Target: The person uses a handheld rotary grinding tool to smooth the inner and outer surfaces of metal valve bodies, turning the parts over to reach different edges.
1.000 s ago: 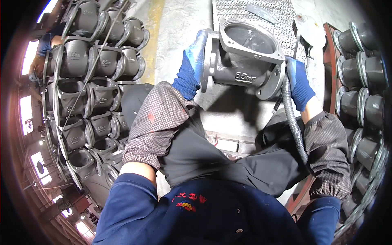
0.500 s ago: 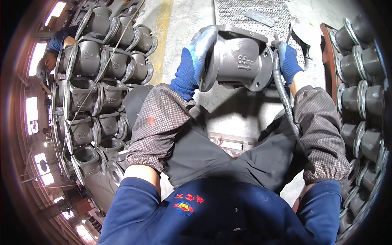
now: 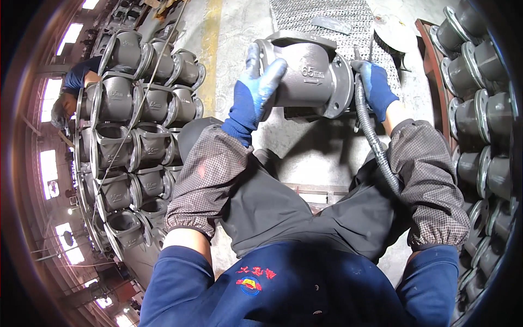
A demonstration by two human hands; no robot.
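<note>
At the frame's upper centre we held the grey casting, long axis left to right, our nearer left hand with fingers clamped on its left end, our right hand just beyond its right end beside a ribbed hose, those fingers' closure unclear.

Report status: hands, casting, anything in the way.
Left hand gripping grey casting at left end. Right hand beside its right flange, at flexible hose; grip unclear. Hose runs to right sleeve; lettering uncovered.
</note>
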